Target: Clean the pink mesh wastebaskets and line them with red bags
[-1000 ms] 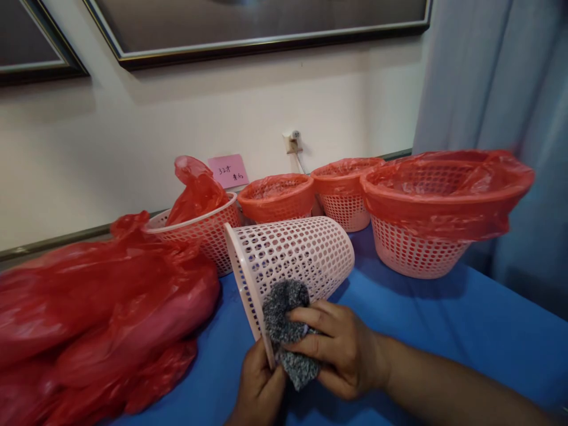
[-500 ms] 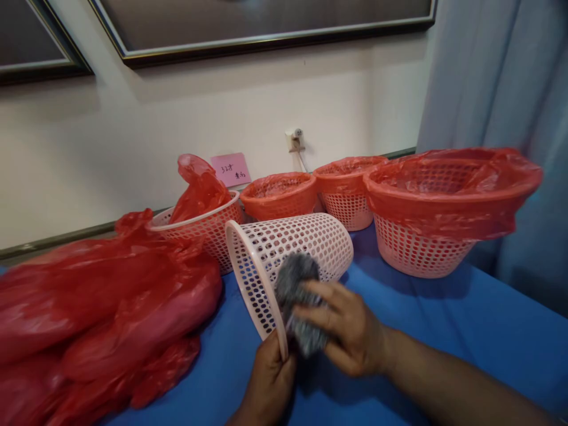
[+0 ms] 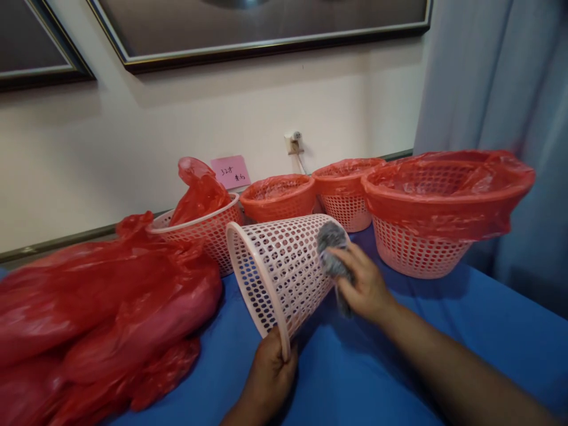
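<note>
A pale pink plastic mesh wastebasket [image 3: 288, 260] lies on its side over the blue table, its mouth turned to the left and towards me. At the lower edge of the rim, my left hand [image 3: 271, 370] is closed, thumb and fingers pinching it. My right hand [image 3: 364, 281] grips a fuzzy grey cloth [image 3: 332, 248] and presses it against the outer wall near the basket's base. Part of the cloth hangs below the fingers.
Red plastic bags [image 3: 110, 307] are heaped on the left. Behind stand a basket with a red bag inside [image 3: 202, 236] and several baskets lined with red bags, the largest [image 3: 426, 248] at right. Blue cloth [image 3: 377, 367] covers the table. A pink note [image 3: 231, 171] leans by the wall.
My right hand has slid the grey cloth along the basket's side, from near the rim to near the base. My left hand keeps its hold on the rim.
</note>
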`<action>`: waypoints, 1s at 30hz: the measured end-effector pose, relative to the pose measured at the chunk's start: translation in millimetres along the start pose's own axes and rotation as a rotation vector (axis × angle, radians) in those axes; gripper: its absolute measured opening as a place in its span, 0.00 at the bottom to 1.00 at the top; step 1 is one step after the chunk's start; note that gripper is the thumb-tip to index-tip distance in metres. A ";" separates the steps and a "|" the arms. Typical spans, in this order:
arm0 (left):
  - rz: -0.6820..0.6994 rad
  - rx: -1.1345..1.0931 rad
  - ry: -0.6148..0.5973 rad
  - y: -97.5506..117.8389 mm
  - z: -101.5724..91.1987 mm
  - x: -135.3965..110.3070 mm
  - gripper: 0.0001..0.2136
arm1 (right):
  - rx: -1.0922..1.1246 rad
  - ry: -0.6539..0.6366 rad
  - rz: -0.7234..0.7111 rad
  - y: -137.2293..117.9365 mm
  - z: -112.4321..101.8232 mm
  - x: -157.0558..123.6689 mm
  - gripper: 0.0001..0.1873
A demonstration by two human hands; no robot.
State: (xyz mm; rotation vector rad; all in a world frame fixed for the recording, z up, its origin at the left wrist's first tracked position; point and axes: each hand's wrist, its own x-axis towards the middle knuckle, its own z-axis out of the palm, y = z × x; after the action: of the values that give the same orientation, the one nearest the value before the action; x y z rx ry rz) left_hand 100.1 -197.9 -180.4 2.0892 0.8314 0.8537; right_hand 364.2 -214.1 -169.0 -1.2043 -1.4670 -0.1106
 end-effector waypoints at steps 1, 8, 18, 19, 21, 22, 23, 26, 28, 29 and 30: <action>-0.001 -0.012 0.006 2.8 -0.1 -1.3 0.16 | 0.017 -0.064 -0.143 -16.4 2.8 -7.4 0.30; -0.051 -0.175 0.213 2.7 -4.0 -12.7 0.15 | 0.143 -0.353 -0.629 -65.7 14.8 -30.5 0.31; 0.078 -0.002 0.072 3.6 6.2 -7.6 0.22 | 0.010 0.050 0.207 12.8 3.3 3.8 0.26; 0.094 0.004 0.035 4.1 7.7 -6.5 0.22 | 0.019 0.014 0.114 4.1 3.0 -0.2 0.28; 0.110 -0.003 -0.019 5.3 9.2 -4.9 0.22 | 0.058 -0.092 -0.148 -20.6 3.8 -11.9 0.33; 0.105 -0.023 -0.033 5.9 9.2 -5.0 0.21 | 0.095 -0.149 -0.283 -33.8 4.4 -17.9 0.35; 0.092 -0.056 -0.031 6.4 8.8 -5.9 0.20 | 0.134 -0.195 -0.394 -46.0 5.0 -23.1 0.35; 0.020 -0.181 0.046 7.5 6.0 -12.6 0.20 | 0.207 -0.268 -0.561 -69.6 6.3 -30.5 0.34; -0.014 -0.234 0.116 7.8 3.4 -18.2 0.19 | 0.223 -0.288 -0.594 -73.7 7.4 -30.2 0.34; -0.026 -0.246 0.131 7.7 2.1 -20.4 0.18 | 0.230 -0.297 -0.601 -72.7 8.3 -29.5 0.34; -0.038 -0.247 0.147 7.3 0.7 -21.9 0.16 | 0.234 -0.303 -0.597 -69.7 9.5 -28.7 0.34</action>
State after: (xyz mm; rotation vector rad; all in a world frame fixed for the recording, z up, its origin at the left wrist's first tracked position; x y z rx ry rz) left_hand 90.2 -218.8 -181.7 1.8073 0.7952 1.0442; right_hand 302.8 -257.2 -156.8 -0.5826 -2.0127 -0.1594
